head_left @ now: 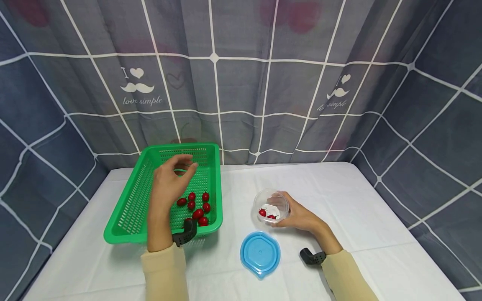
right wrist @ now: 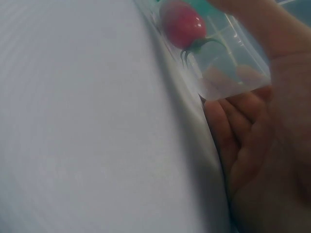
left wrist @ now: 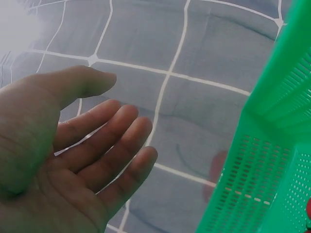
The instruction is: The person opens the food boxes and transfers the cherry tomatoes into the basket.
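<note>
My left hand is over the green basket, its fingers loosely bent. In the left wrist view the left palm shows nothing in it, and the thumb stands apart from the fingers. Several red cherry tomatoes lie in the basket's near right part. With my right hand I grip a clear plastic cup from its right side. Inside the cup are two cherry tomatoes; in the right wrist view one tomato with a green stem shows through the wall.
A blue lid with a pull tab lies on the white tablecloth, nearer to me than the cup. Grey checked curtain hangs behind the table and along both sides. Each wrist wears a black camera strap.
</note>
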A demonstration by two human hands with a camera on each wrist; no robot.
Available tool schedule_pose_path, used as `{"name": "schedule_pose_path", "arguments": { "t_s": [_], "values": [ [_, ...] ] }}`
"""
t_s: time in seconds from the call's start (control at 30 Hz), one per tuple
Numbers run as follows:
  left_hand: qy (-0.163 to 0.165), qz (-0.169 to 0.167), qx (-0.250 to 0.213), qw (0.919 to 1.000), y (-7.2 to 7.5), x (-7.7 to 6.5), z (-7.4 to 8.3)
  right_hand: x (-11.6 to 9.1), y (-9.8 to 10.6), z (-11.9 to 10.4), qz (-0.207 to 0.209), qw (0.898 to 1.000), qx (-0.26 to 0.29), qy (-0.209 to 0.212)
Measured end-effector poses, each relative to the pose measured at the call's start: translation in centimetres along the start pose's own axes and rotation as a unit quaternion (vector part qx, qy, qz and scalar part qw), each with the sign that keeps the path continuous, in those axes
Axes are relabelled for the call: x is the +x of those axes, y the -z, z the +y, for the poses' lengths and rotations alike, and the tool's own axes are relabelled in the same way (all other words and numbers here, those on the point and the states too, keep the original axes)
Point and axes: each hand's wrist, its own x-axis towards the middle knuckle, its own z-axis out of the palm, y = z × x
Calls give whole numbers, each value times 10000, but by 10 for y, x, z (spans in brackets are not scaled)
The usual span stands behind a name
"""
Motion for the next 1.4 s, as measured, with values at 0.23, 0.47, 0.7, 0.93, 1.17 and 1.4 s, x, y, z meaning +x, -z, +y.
{"name": "schedule_pose_path", "arguments": {
  "t_s": [0.23,0.47,0.7,0.93,1.17,1.4],
  "values": [
    [-94,-130,-203,9997,-6,0,9,0,-1,0,-34,10000,70,38],
    [-270,-265,-418,9984,-18,0,22,0,-1,1,-35,10000,45,75],
    [-508,-452,-547,9962,-33,0,35,0,-1,1,-33,10000,35,77],
    [-789,-589,-594,9934,-48,-2,44,2,0,3,-29,9999,-41,162],
    [-1048,-807,-384,9905,-68,-5,52,3,1,3,-21,9999,5,166],
    [-1273,-1192,-218,9844,-90,-9,58,0,-1,0,-19,10000,13,-72]
  ]
}}
